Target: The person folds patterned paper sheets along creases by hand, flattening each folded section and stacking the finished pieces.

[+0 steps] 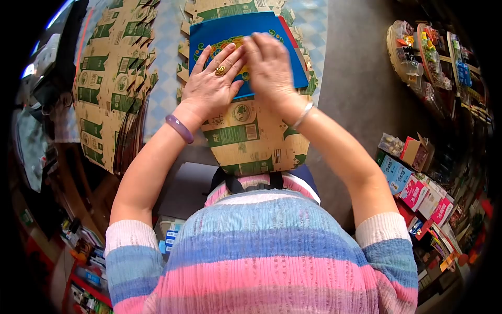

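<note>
My left hand [216, 79] lies flat on a blue sheet [219, 30] with a yellow, green and red ornament, its fingers spread. It wears a gold ring, and a purple bangle circles the wrist. My right hand [269, 65], somewhat blurred, is over the sheet's right half with its fingers stretched out, their tips close to the left fingers. Whether it presses on the sheet I cannot tell. A red edge [286, 30] shows from under the blue sheet on the right. Beneath lies a pile of flat printed cardboard pieces [253, 149], brown with green.
Another stack of printed cardboard [102, 94] stands on the left, on a blue-and-white checked cloth [163, 86]. Shelves of small packaged goods [426, 57] are at the upper right. Blue and pink boxes [415, 191] stand lower right, beside the grey floor [353, 78].
</note>
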Demonstrator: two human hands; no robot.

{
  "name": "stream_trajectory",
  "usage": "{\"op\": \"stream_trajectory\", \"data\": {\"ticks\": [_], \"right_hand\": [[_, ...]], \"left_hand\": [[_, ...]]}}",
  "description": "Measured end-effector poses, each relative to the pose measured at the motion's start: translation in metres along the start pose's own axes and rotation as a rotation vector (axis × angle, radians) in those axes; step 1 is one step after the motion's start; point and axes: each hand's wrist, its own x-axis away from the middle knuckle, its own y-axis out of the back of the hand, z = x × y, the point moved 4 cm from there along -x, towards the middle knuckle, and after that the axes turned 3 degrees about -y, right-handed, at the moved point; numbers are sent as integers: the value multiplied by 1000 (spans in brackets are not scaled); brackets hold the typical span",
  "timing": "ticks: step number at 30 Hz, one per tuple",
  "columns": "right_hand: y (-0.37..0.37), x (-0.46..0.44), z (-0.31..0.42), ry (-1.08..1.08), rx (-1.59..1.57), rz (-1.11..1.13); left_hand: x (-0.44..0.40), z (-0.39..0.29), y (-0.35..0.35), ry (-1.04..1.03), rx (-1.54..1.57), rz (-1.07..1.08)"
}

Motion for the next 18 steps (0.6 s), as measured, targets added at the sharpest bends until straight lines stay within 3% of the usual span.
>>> {"op": "stream_trajectory", "data": {"ticks": [4, 8, 10, 18], "right_hand": [[5, 2, 16, 57, -159, 76], [21, -5, -34, 225, -266, 19], [19, 1, -35, 172, -174, 88], [26, -2, -40, 128, -407, 53]], "left_hand": [[-1, 1, 0, 9, -91, 15], [-3, -1, 7, 5, -4, 3], [1, -2, 5, 26, 9, 46], [-1, 1, 7, 3, 53, 6]]}}
